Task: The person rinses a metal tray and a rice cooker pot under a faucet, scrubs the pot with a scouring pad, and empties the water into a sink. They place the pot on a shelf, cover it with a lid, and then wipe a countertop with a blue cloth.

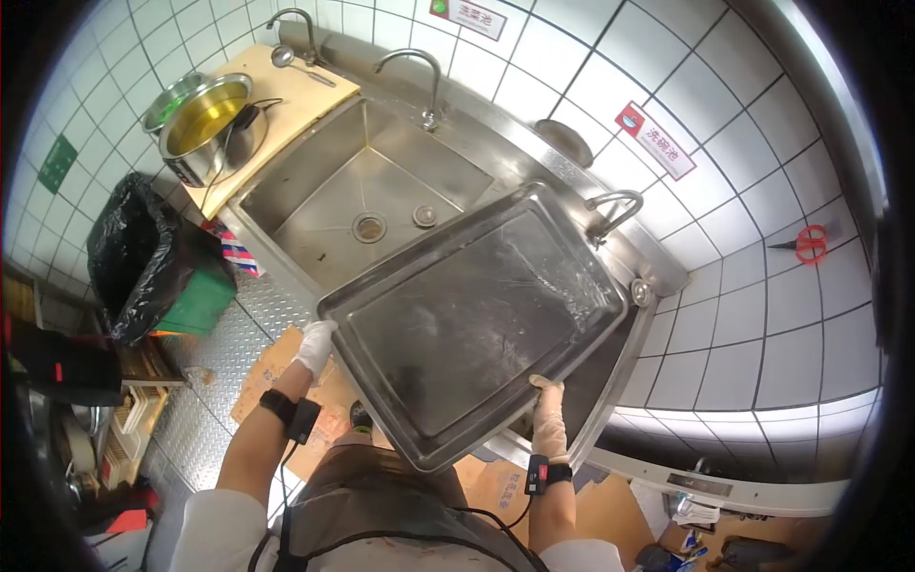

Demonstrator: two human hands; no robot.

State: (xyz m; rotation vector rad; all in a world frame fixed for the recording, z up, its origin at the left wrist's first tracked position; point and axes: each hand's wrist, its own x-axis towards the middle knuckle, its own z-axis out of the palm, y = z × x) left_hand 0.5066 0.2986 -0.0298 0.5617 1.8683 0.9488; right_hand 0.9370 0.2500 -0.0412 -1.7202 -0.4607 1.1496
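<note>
I hold a large rectangular steel tray [477,315] by its near rim, tilted over the right-hand sink. My left hand [315,345], in a pale glove, grips the tray's left near corner. My right hand [548,410], also gloved, grips the near long edge further right. Water from the right tap [615,205] runs across the tray's far right corner. Each wrist carries a black band with a cable.
The empty left sink basin [367,200] has a tap [419,71] behind it. A steel pot of yellow liquid [205,129] stands on a wooden board [305,95] at the left. A black-lined bin [143,257] stands on the floor. Red scissors [810,243] hang on the tiled wall.
</note>
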